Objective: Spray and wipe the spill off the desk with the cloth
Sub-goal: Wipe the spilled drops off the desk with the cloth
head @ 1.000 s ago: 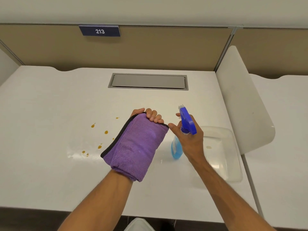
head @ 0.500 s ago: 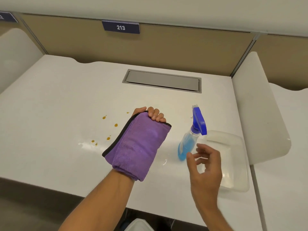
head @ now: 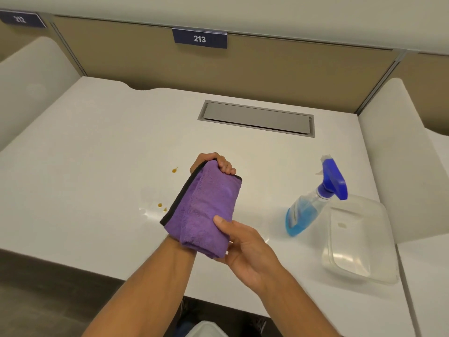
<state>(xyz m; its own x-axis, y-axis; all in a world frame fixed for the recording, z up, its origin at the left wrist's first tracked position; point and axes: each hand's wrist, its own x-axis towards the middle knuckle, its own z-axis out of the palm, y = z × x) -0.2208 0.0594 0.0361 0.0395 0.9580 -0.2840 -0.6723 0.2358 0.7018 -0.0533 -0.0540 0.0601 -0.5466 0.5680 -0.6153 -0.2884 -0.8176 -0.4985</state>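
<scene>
A folded purple cloth [head: 206,205] with a black edge drapes over my left hand [head: 213,161], whose fingers curl over its far end above the white desk [head: 97,171]. My right hand [head: 247,249] grips the cloth's near end, thumb on top. Small amber spill drops [head: 174,170] lie on the desk just left of the cloth, with more drops [head: 161,206] beside a wet sheen. The spray bottle [head: 313,200], blue liquid and blue trigger head, stands on the desk to the right, untouched.
A clear plastic tub [head: 357,239] sits by the bottle near the desk's right edge. A grey cable hatch [head: 257,117] lies at the back. White dividers [head: 398,152] flank the desk, and a panel with sign 213 [head: 199,38] stands behind it.
My right hand let go of the spray bottle, which now stands on the desk, and moved left to take hold of the cloth's near end. The view shifted left.
</scene>
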